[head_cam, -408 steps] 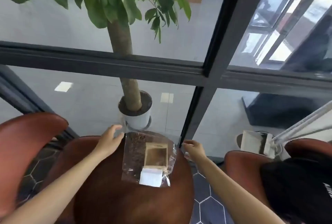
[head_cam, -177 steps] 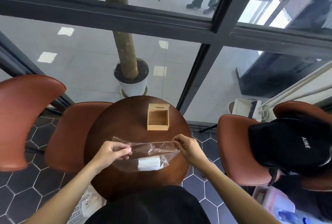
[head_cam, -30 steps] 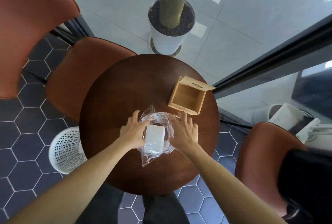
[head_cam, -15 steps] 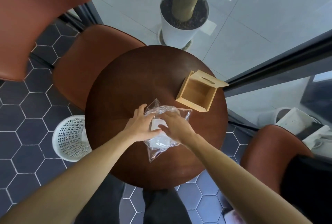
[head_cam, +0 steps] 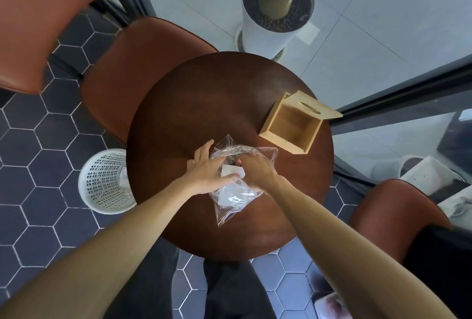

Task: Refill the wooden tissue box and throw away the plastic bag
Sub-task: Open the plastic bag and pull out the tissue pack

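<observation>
The round brown counter (head_cam: 204, 104) fills the middle of the view. The white perforated basket (head_cam: 103, 180) stands on the floor at its 9 o'clock edge. The wooden tissue box (head_cam: 293, 124) sits open and empty at 2 o'clock on the counter. The clear plastic bag (head_cam: 236, 198) lies near the centre, the white tissue pack (head_cam: 233, 172) inside. The left hand (head_cam: 208, 171) grasps the bag's left side. The right hand (head_cam: 255, 169) reaches into the bag mouth; I cannot tell its grip.
</observation>
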